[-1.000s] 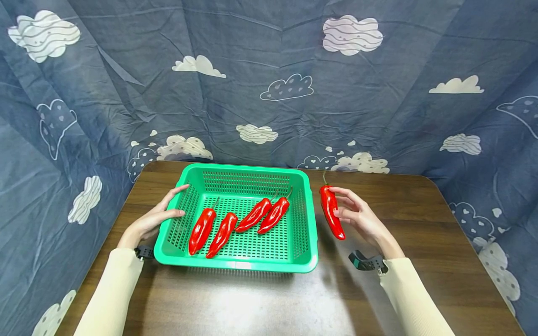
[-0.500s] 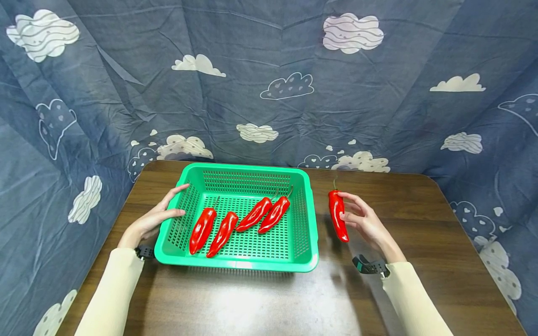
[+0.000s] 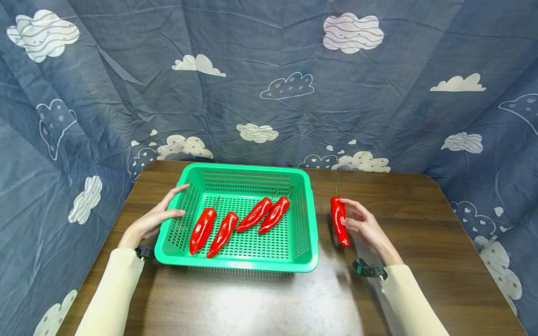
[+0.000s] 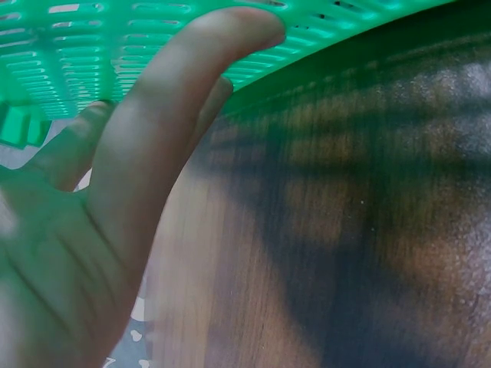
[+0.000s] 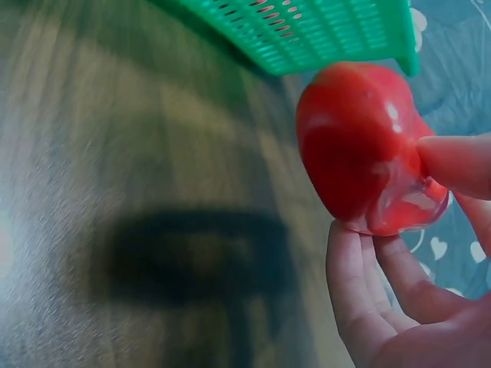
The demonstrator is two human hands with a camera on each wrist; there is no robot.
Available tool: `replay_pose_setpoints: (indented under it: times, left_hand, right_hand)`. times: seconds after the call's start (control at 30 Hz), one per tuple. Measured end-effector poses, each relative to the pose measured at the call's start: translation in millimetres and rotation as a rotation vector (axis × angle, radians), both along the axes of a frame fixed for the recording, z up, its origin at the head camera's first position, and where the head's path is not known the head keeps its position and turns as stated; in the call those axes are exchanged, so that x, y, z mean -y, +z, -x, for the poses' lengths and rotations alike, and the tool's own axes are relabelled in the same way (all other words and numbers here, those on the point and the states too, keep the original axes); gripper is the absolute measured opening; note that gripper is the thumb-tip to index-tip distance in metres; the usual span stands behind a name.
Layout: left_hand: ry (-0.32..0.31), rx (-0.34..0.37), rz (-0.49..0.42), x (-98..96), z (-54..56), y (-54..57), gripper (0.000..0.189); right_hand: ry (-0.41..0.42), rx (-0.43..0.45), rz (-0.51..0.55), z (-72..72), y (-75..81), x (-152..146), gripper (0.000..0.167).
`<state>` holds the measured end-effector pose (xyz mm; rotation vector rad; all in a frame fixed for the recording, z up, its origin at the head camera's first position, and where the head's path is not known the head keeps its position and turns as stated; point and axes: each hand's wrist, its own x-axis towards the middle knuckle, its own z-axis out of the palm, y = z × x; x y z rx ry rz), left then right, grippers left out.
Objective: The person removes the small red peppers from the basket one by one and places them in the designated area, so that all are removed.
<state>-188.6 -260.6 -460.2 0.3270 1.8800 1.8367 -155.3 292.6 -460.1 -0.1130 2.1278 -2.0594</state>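
Red pepper (image 3: 338,221), just beside the right side of the green basket (image 3: 235,265) and apart from it, stem pointing away from the person and tip towards the person; whether its underside touches the wooden surface (image 3: 403,210) cannot be told. Right hand (image 3: 364,227): partly closed, the pepper pinched between thumb and fingers; in the right wrist view the rounded red end faces the camera, the thumb on one side and the fingers on the other. Left hand (image 3: 152,221): spread at the basket's left side, thumb and forefinger nearly straight and reaching over the rim; the left wrist view shows it against the slotted green wall, the palm bare. Within the basket, four other red peppers (image 3: 223,234) lie on the perforated floor; two slant side by side in the left half, two in the right half with stems towards the far right corner. Cream sleeves (image 3: 414,301) cover both forearms; each wrist bears a black strap (image 3: 370,269); behind hangs a blue curtain (image 3: 290,126) printed with pale clouds.
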Motion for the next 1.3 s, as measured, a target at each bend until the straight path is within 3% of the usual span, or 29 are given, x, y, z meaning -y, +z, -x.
replay_pose_setpoints:
  times: [0.63,1.07,1.3]
  left_hand:
    - [0.001,-0.001,-0.002,-0.4,-1.1,1.6,0.072]
    - [-0.006,0.000,-0.012,0.3,0.1,0.7,0.072]
    - [-0.012,0.002,-0.020,0.6,0.6,0.5,0.072]
  right_hand:
    - [-0.021,-0.015,-0.133,-2.8,-23.6,-5.5,0.049]
    - [-0.046,-0.019,-0.327,0.9,-22.2,-0.8,0.051]
    - [-0.040,0.012,-0.368,3.1,-21.4,-1.2,0.053]
